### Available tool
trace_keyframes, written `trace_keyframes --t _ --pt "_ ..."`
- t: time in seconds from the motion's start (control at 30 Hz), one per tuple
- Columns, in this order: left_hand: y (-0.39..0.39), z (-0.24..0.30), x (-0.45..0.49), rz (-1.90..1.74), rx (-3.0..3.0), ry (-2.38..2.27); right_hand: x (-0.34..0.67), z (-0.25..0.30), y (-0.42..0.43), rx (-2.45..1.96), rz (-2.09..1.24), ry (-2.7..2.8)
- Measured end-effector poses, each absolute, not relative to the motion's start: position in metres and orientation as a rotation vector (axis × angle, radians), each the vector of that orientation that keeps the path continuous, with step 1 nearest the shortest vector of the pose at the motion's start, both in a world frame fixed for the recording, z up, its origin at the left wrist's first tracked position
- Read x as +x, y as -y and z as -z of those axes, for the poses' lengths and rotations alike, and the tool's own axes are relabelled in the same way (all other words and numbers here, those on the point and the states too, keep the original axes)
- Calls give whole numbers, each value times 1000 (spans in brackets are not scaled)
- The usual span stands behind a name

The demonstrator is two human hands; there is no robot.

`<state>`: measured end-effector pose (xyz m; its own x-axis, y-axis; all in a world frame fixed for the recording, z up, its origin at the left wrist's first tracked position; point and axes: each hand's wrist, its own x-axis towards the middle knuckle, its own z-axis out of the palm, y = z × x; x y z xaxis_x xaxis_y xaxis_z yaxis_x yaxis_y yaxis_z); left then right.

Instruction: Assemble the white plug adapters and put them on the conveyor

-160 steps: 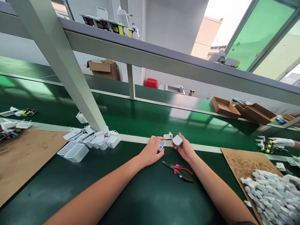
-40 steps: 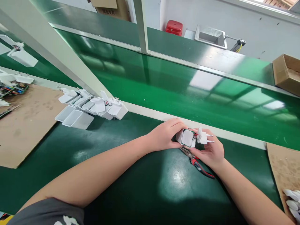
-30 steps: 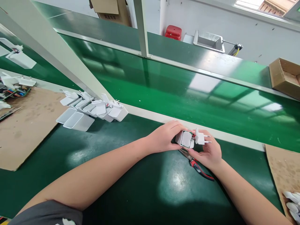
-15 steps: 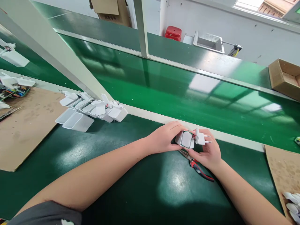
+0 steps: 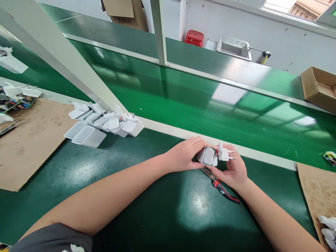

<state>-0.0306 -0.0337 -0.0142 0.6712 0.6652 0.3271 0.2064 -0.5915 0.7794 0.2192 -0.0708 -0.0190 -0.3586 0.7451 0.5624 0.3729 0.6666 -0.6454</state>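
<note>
My left hand [image 5: 185, 154] is closed round a small white charger housing [image 5: 208, 156], its open end facing me with a green board edge showing inside. My right hand [image 5: 233, 169] cups the housing from the right and pinches a white two-pin plug cap [image 5: 224, 154], joined to the housing by short red wires. Both hands rest on the dark green bench just before the pale rail. Red-handled pliers [image 5: 222, 187] lie on the bench under my right hand.
A cluster of white housings [image 5: 105, 122] lies at the foot of a slanted grey post [image 5: 65, 63]. Cardboard sheets [image 5: 26, 140] sit left and right. The green conveyor belt [image 5: 183, 94] runs behind. White parts [image 5: 327, 227] pile at the right edge; a cardboard box [image 5: 317, 85] sits far right.
Since the oldest frame the view dropped and the housing and plug cap came together between my hands. Over the last second the hands barely moved; a small part entered on the belt at right.
</note>
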Motion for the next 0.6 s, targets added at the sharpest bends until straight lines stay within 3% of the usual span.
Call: trace_keyframes --t 0.6 --pt "33 16 -30 -752 2149 -651 219 17 70 -821 -481 2001"
